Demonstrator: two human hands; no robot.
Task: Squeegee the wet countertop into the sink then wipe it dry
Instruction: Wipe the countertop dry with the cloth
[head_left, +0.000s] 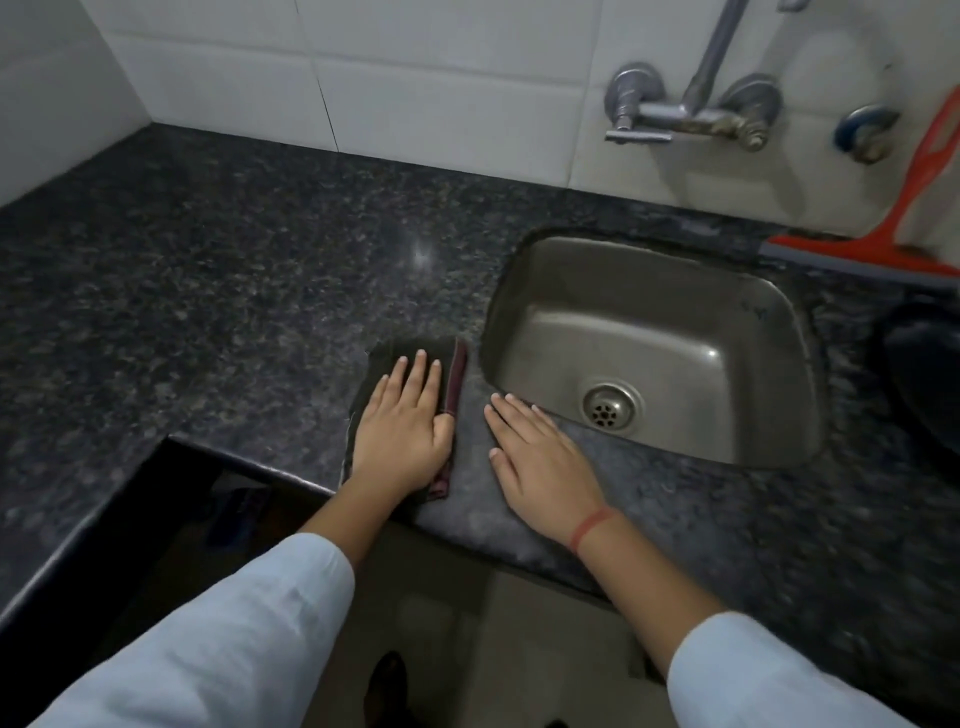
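So the cloth (458, 374) is flat on the countertop (208, 270) just left of the sink (649, 291), with the left hand (402, 431) pressing on it, fingers straight and slightly fanned. The right hand (540, 467) lies flat on the bare stone at the sink's front corner, fingers straight and close together, holding nothing. The squeegee (906, 208) leans on the wall behind the sink, so I'd guess scraping is done and drying's underway, though I can't tell how wet the counter is
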